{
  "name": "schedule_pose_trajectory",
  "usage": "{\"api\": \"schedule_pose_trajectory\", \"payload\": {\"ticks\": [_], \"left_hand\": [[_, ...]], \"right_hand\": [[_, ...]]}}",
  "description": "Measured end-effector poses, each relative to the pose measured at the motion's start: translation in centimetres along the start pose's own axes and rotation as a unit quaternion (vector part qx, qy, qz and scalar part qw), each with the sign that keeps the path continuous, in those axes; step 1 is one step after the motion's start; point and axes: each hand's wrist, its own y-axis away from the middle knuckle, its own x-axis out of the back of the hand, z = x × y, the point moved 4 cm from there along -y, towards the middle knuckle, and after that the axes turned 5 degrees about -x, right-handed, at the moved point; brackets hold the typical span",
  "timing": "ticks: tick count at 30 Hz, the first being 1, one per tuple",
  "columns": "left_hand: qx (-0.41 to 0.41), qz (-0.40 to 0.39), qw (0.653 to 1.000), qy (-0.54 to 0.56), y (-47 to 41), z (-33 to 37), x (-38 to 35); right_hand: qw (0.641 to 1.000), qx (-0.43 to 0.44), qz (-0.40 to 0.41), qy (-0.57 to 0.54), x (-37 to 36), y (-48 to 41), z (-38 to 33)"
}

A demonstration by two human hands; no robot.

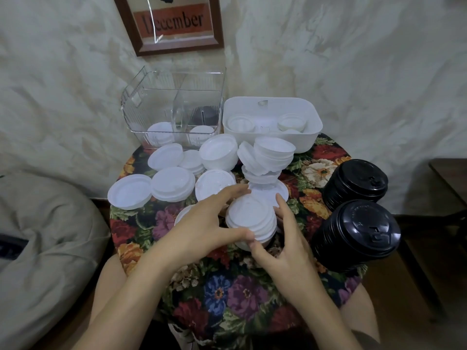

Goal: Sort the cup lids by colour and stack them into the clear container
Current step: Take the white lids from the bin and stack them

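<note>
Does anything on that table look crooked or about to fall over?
Yes. The pile of white lids in front of the white bin leans: its upper lids are tipped and slid sideways off the lower ones, so it may topple. The stack held between the left hand and right hand looks even.

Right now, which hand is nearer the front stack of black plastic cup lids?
Right. The right hand sits just left of the front black lid stack; the left hand is farther left, beyond the white plastic lid stack.
</note>
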Motion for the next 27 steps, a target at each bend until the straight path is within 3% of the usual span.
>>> {"api": "schedule_pose_trajectory", "payload": {"ticks": [10, 15, 27], "left_hand": [[0.002, -0.040, 0.998, 0.057, 0.1, -0.7, -0.8], [0.008, -0.014, 0.995, 0.098, 0.4, -0.9, -1.1], [-0.005, 0.087, 0.996, 0.020, 1.5, -0.8, -1.9]], "right_hand": [[0.999, 0.031, -0.013, 0.002, -0.1, 0.1, -0.4], [1.000, 0.012, -0.007, 0.001, -0.2, 0.0, -0.2], [1.000, 0.000, -0.015, 0.015, -0.2, 0.1, -0.1]]}}
